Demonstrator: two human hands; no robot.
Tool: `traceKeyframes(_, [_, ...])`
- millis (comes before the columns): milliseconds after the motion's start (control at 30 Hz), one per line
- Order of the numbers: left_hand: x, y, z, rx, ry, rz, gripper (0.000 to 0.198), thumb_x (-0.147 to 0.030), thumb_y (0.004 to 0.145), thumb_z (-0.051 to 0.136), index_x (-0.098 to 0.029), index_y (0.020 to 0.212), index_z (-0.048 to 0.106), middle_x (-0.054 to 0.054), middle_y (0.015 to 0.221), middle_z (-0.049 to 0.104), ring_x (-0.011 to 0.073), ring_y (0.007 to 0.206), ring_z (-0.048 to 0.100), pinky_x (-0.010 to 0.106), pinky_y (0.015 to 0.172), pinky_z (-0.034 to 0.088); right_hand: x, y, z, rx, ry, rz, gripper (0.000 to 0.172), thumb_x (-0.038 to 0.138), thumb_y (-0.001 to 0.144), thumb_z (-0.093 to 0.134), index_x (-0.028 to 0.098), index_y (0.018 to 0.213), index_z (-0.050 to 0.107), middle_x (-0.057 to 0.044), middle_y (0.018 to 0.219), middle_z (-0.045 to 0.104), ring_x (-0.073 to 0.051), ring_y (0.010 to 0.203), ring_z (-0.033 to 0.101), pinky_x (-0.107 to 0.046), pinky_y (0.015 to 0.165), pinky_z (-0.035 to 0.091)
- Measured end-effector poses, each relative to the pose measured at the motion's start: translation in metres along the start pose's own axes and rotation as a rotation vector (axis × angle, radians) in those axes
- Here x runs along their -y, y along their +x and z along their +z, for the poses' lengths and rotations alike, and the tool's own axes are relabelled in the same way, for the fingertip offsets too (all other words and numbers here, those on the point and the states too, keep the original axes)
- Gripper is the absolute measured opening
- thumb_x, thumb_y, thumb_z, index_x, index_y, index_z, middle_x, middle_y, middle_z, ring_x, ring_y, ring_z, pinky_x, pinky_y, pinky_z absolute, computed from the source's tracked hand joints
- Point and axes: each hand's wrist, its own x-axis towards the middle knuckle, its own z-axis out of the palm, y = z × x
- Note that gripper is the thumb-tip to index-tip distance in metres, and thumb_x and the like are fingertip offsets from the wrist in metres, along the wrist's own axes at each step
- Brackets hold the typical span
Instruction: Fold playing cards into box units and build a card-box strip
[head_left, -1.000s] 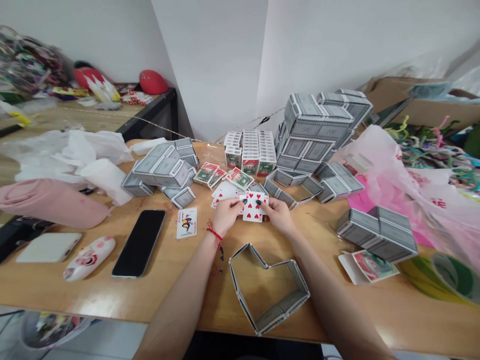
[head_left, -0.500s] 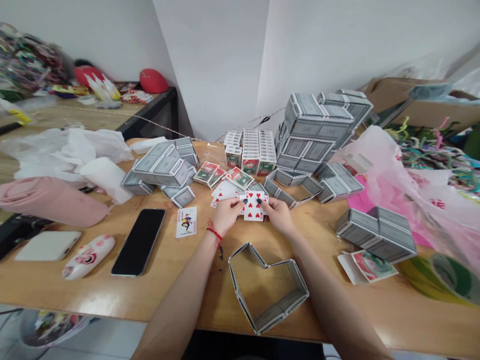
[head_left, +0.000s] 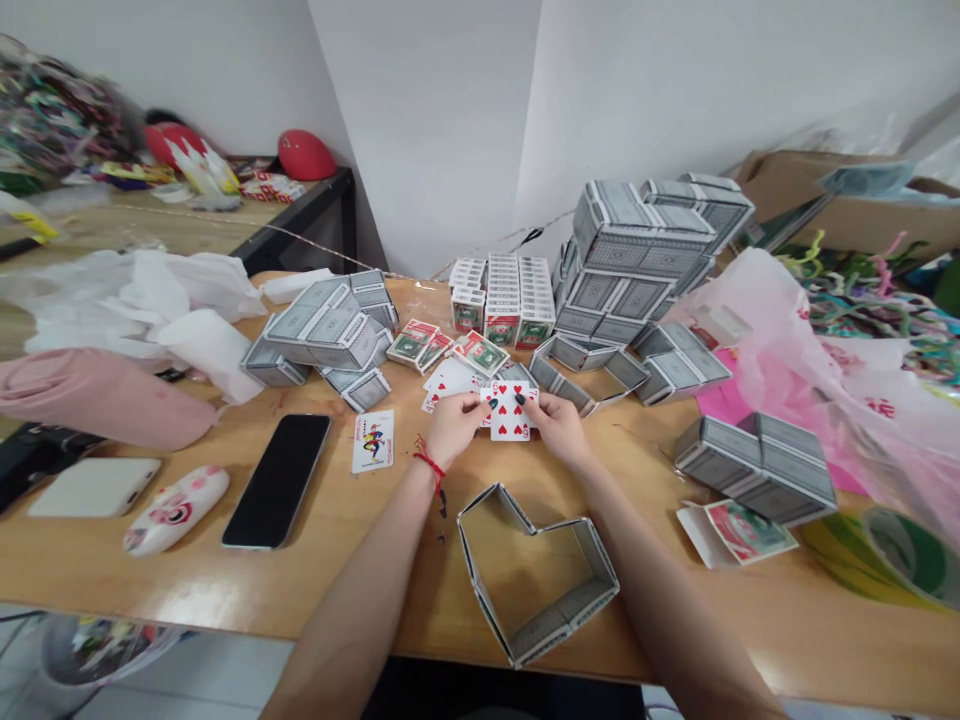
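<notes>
Between my hands are several playing cards, with a red hearts card (head_left: 511,418) on top. My left hand (head_left: 456,425) pinches their left edge, and its wrist wears a red string. On the other side my right hand (head_left: 556,422) grips the right edge, thumb on the card's face. More loose cards (head_left: 448,380) lie fanned just behind my left hand. A joker card (head_left: 373,442) rests face up to the left. Nearer to me, between my forearms, stands a heart-shaped frame (head_left: 540,632) folded from cards.
Stacked card-built blocks (head_left: 630,235) rise at the back right; another cluster (head_left: 322,330) sits left. Card boxes (head_left: 502,300) stand in rows at the back. A black phone (head_left: 277,482) and a white mouse-shaped object (head_left: 176,510) lie left. Green-yellow tape (head_left: 885,555) lies right.
Both hands keep hold of the cards in nearly the same place. The view has shifted very slightly; nothing else has visibly moved.
</notes>
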Motion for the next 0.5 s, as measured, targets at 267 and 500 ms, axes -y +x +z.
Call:
traceKeyframes(267, [-0.0026, -0.0011, -0.0004, -0.001, 0.005, 0.004, 0.025, -0.035, 0.07, 0.051, -0.014, 0.057, 0.055, -0.005, 0.05, 0.04, 0.007, 0.048, 0.032, 0.022, 0.049, 0.023, 0.002, -0.0003, 0.0006, -0.012, -0.008, -0.01, 0.046, 0.061, 0.066, 0.056, 0.017, 0.057, 0.047, 0.003, 0.052, 0.044, -0.008, 0.044, 0.034, -0.022, 0.041, 0.027])
traceKeyframes(500, [-0.0009, -0.0015, -0.0005, -0.019, 0.02, -0.006, 0.029, -0.034, 0.071, 0.049, -0.015, 0.051, 0.044, -0.006, 0.046, 0.035, 0.0065, 0.047, 0.031, 0.021, 0.048, 0.021, 0.0001, 0.0003, 0.0007, -0.008, -0.016, -0.027, 0.046, 0.061, 0.067, 0.055, 0.017, 0.057, 0.045, 0.004, 0.051, 0.041, -0.007, 0.045, 0.033, -0.021, 0.041, 0.027])
